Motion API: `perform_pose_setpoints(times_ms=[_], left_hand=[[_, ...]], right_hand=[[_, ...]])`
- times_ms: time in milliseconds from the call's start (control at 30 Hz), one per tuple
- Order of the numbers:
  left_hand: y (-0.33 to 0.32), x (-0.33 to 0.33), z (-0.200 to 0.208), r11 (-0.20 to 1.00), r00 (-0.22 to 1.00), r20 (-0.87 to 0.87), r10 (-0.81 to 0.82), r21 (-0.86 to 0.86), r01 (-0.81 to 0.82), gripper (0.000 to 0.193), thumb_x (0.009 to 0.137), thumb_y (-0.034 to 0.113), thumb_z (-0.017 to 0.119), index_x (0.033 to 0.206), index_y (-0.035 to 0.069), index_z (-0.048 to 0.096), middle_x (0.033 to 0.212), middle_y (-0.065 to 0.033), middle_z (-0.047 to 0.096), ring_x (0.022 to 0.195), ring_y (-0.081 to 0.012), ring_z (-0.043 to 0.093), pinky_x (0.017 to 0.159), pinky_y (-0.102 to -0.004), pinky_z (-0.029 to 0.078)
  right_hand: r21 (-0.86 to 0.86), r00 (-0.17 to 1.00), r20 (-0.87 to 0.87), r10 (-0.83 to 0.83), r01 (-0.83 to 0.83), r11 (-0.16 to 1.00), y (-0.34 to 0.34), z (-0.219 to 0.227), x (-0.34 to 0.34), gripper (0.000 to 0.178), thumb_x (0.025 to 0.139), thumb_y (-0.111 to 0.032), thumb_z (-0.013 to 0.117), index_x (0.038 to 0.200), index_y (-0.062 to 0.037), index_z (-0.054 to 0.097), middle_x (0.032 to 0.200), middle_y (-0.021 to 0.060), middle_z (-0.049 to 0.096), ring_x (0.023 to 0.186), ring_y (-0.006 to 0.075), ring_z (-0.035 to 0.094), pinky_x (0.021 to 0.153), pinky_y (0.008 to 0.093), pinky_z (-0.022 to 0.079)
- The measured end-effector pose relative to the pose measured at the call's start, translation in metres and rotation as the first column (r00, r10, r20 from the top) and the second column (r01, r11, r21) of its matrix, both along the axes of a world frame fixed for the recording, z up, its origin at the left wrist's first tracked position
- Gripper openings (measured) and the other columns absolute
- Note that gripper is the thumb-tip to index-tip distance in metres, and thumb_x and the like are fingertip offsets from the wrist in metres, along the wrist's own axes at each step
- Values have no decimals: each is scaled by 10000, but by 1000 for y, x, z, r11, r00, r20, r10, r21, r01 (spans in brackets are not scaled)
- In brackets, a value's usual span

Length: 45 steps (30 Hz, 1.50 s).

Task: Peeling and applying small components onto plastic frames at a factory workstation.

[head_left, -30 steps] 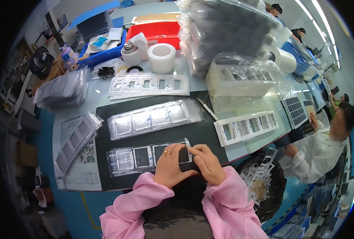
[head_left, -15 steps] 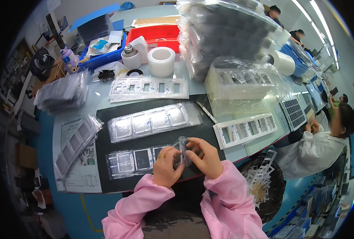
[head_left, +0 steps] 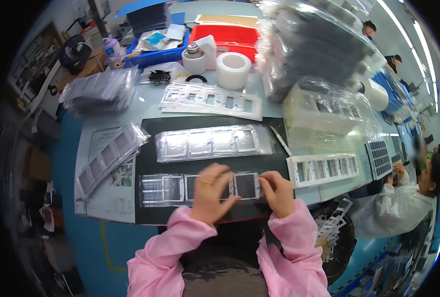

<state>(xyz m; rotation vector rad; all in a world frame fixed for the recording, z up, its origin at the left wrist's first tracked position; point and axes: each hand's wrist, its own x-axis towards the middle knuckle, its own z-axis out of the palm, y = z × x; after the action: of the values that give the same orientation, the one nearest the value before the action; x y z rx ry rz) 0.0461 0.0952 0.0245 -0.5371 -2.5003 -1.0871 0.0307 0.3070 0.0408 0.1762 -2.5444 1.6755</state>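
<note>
A clear plastic film strip with a row of dark-windowed frames (head_left: 174, 190) lies flat along the front of the black mat (head_left: 180, 216). My right hand (head_left: 278, 194) pinches its right end between thumb and fingers. Over the middle of the strip is my left hand (head_left: 211, 195), slightly blurred, with thumb and fingers apart; it covers some of the frames. Whether its fingertips touch the film I cannot tell. Just behind lies a stack of similar film-wrapped frame strips (head_left: 212, 143). A slim white-handled knife (head_left: 280, 141) rests right of that stack.
White frame strips (head_left: 324, 170) lie at the right, more (head_left: 212, 100) behind the mat. Film-wrapped strips (head_left: 112, 159) lie at the left. A white tape roll (head_left: 233, 71), red bin (head_left: 223, 39) and tall bagged stack (head_left: 319, 49) stand behind. A person in white (head_left: 403, 198) sits at the right.
The strip's right end, curled up between my hands before, now lies flat and extended. My hands have moved apart, the right one outward. The whole view has shifted.
</note>
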Motion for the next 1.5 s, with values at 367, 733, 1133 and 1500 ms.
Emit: perform_pose_setpoints(times_ms=[367, 733, 1133, 1500], left_hand=[[-141, 19, 4, 717, 796, 603, 51, 533, -449, 82, 851, 80, 723, 851, 12, 679, 702, -3, 640, 619, -66, 576, 587, -213, 455], [-138, -91, -17, 790, 726, 370, 579, -36, -612, 291, 860, 389, 674, 812, 103, 697, 680, -77, 675, 658, -294, 663, 621, -399, 487], [-137, -88, -21, 774, 733, 251, 632, -158, -613, 269, 914, 358, 594, 809, 119, 657, 684, -116, 676, 693, -359, 659, 642, -478, 478], [-134, -88, -32, 760, 747, 145, 648, -187, -623, 283, 931, 346, 572, 799, 103, 636, 724, -154, 672, 704, -396, 643, 631, -514, 464]], right_hand=[[-268, 979, -129, -157, 118, 956, -1, 7, -23, 21, 935, -31, 636, 934, -15, 649, 724, 31, 629, 512, 74, 515, 471, 211, 375], [-37, 963, -52, -263, 261, 965, 5, -67, -139, 126, 911, -100, 654, 886, 23, 644, 697, 30, 637, 610, 73, 564, 575, 248, 450], [104, 953, -173, -251, 271, 957, -2, -59, -139, 170, 887, -149, 676, 874, 17, 646, 690, 96, 661, 603, 160, 613, 585, 312, 475], [185, 930, -185, -317, 350, 918, -1, -47, -133, 164, 896, -151, 648, 847, 5, 637, 654, 136, 654, 576, 240, 638, 583, 356, 486]])
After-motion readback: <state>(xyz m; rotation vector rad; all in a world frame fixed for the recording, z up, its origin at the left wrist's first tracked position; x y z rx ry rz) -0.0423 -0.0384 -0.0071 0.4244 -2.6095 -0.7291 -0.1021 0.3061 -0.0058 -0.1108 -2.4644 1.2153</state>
